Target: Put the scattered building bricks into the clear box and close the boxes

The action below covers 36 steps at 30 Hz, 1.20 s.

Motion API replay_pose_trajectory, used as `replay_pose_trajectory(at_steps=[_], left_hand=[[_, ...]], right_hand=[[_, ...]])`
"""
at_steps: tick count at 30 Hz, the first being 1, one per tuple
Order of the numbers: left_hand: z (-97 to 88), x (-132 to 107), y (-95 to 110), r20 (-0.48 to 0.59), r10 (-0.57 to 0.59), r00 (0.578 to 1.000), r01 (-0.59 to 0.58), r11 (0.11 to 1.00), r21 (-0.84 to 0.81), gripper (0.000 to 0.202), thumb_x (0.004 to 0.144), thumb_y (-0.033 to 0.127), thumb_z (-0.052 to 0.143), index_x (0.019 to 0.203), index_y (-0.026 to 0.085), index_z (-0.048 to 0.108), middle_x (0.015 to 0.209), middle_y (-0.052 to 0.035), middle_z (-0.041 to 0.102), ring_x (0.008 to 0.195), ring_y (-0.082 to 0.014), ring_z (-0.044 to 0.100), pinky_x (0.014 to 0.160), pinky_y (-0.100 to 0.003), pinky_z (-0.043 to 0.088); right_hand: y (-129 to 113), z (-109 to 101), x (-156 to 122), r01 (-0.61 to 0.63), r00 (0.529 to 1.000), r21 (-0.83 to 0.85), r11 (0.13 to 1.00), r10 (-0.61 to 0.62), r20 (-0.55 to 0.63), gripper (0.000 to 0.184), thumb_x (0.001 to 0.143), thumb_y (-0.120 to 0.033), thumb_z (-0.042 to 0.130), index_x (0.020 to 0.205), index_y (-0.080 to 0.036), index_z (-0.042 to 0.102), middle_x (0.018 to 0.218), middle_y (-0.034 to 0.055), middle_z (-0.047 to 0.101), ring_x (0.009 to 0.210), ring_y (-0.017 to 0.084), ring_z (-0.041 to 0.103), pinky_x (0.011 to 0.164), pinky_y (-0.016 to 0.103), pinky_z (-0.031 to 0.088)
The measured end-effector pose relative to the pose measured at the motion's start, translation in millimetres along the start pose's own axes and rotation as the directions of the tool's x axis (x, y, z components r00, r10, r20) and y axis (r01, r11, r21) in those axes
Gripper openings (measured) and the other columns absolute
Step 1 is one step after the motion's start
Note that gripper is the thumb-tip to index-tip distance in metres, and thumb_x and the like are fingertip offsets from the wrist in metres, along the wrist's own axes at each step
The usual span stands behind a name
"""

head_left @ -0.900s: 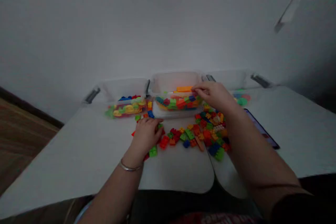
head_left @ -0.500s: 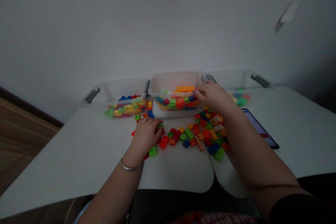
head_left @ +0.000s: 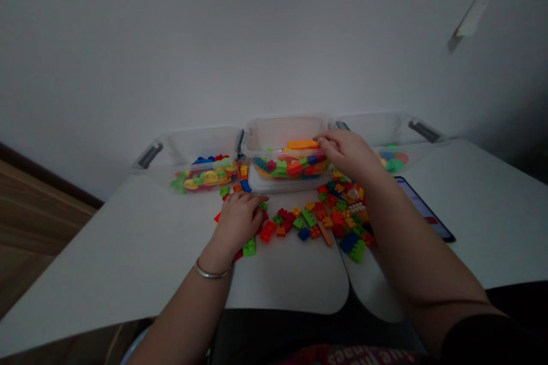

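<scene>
My right hand (head_left: 349,153) reaches over the right rim of the middle clear bin (head_left: 286,126), fingers curled together next to an orange brick (head_left: 302,144) lying on top of the coloured bricks inside. Whether it holds anything is hidden. My left hand (head_left: 240,218), with a bangle on the wrist, rests palm down on the white table (head_left: 128,251), its fingers bent over bricks at the left end of a loose pile of coloured bricks (head_left: 329,219) spread in front of the bins.
A left clear bin (head_left: 192,148) holds yellow, blue and red pieces; a right clear bin (head_left: 385,131) holds green and pink pieces. A phone (head_left: 423,211) lies on the table at the right. A white wall stands behind the bins.
My right hand has shifted slightly toward the orange brick at the middle bin's rim. My left hand has barely moved on the bricks.
</scene>
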State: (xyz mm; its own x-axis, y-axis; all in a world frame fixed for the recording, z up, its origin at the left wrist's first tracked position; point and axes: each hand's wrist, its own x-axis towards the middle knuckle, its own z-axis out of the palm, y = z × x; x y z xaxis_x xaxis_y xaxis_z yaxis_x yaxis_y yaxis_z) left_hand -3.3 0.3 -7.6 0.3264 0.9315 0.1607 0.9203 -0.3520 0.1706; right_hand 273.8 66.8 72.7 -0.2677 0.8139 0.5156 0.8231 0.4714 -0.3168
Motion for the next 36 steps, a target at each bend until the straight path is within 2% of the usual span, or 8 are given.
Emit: replay_pose_trajectory(at_steps=[6, 13, 15, 18, 21, 24, 29, 36], left_hand=[[-1.4, 0, -2, 0.026, 0.007, 1.000, -0.007, 1.000, 0.001, 0.036, 0.091, 0.019, 0.050, 0.116, 0.021, 0.075, 0.111, -0.0095, 0.075, 0.111, -0.0334, 0.062, 0.100, -0.052, 0.047], [4.2, 0, -8, -0.027, 0.008, 1.000, -0.009, 0.999, -0.044, 0.035, 0.094, 0.020, 0.047, 0.115, 0.019, 0.074, 0.111, -0.0115, 0.075, 0.109, -0.0324, 0.063, 0.099, -0.051, 0.048], [5.1, 0, -9, -0.041, 0.005, 0.999, -0.006, 0.999, -0.043, 0.036, 0.093, 0.019, 0.045, 0.114, 0.019, 0.075, 0.111, -0.0114, 0.075, 0.109, -0.0322, 0.063, 0.098, -0.050, 0.048], [4.2, -2, -10, -0.047, -0.001, 0.999, -0.001, 0.999, -0.037, 0.038, 0.088, 0.016, 0.048, 0.115, 0.020, 0.074, 0.111, -0.0101, 0.075, 0.108, -0.0313, 0.063, 0.098, -0.049, 0.047], [2.9, -3, -11, -0.036, -0.008, 0.999, 0.006, 0.999, -0.049, 0.041, 0.081, 0.017, 0.054, 0.117, 0.021, 0.074, 0.112, -0.0095, 0.074, 0.111, -0.0309, 0.061, 0.101, -0.048, 0.046], [3.3, -3, -14, -0.015, -0.008, 1.000, 0.007, 0.998, -0.059, 0.039, 0.083, 0.017, 0.052, 0.114, 0.022, 0.075, 0.112, -0.0096, 0.075, 0.113, -0.0304, 0.061, 0.104, -0.048, 0.044], [7.2, -1, -17, -0.007, -0.005, 1.000, 0.005, 0.999, -0.053, 0.036, 0.091, 0.021, 0.047, 0.113, 0.023, 0.075, 0.110, -0.0103, 0.074, 0.111, -0.0297, 0.061, 0.102, -0.048, 0.044], [8.8, 0, -10, -0.034, -0.058, 0.998, 0.058, 0.998, 0.003, 0.037, 0.093, 0.021, 0.047, 0.121, 0.020, 0.072, 0.111, -0.0123, 0.074, 0.109, -0.0320, 0.063, 0.100, -0.049, 0.044]], right_hand=[[-6, -4, -2, 0.061, 0.986, 0.052, 0.997, -0.052, -0.161, 0.034, 0.094, -0.034, 0.045, 0.096, -0.019, 0.075, 0.100, 0.0102, 0.077, 0.097, 0.027, 0.067, 0.088, 0.041, 0.050], [-38, -7, -11, 0.269, 0.956, 0.117, 0.956, -0.251, -0.150, 0.029, 0.096, -0.030, 0.046, 0.093, -0.020, 0.074, 0.095, 0.0088, 0.077, 0.094, 0.024, 0.067, 0.090, 0.041, 0.047], [-48, -4, -15, 0.309, 0.950, 0.159, 0.938, -0.298, -0.088, 0.029, 0.097, -0.030, 0.047, 0.095, -0.019, 0.073, 0.097, 0.0091, 0.077, 0.096, 0.024, 0.067, 0.091, 0.041, 0.046], [-60, 4, -19, 0.326, 0.928, 0.191, 0.926, -0.352, 0.120, 0.025, 0.096, -0.029, 0.051, 0.099, -0.018, 0.074, 0.102, 0.0095, 0.076, 0.099, 0.024, 0.066, 0.092, 0.040, 0.046], [-68, 16, -21, 0.321, 0.856, 0.181, 0.929, -0.367, 0.365, 0.025, 0.096, -0.030, 0.053, 0.103, -0.019, 0.075, 0.104, 0.0085, 0.075, 0.100, 0.023, 0.065, 0.089, 0.036, 0.046], [-72, 31, -23, 0.298, 0.780, 0.178, 0.938, -0.346, 0.521, 0.028, 0.097, -0.030, 0.052, 0.109, -0.022, 0.075, 0.109, 0.0072, 0.075, 0.101, 0.022, 0.066, 0.086, 0.033, 0.048], [-72, 53, -25, 0.277, 0.729, 0.130, 0.952, -0.296, 0.618, 0.029, 0.095, -0.024, 0.053, 0.115, -0.021, 0.074, 0.115, 0.0086, 0.075, 0.104, 0.024, 0.068, 0.085, 0.032, 0.049], [-67, 69, -27, 0.261, 0.758, 0.070, 0.963, -0.250, 0.602, 0.031, 0.093, -0.023, 0.053, 0.116, -0.019, 0.074, 0.115, 0.0109, 0.075, 0.104, 0.028, 0.070, 0.081, 0.035, 0.052]])
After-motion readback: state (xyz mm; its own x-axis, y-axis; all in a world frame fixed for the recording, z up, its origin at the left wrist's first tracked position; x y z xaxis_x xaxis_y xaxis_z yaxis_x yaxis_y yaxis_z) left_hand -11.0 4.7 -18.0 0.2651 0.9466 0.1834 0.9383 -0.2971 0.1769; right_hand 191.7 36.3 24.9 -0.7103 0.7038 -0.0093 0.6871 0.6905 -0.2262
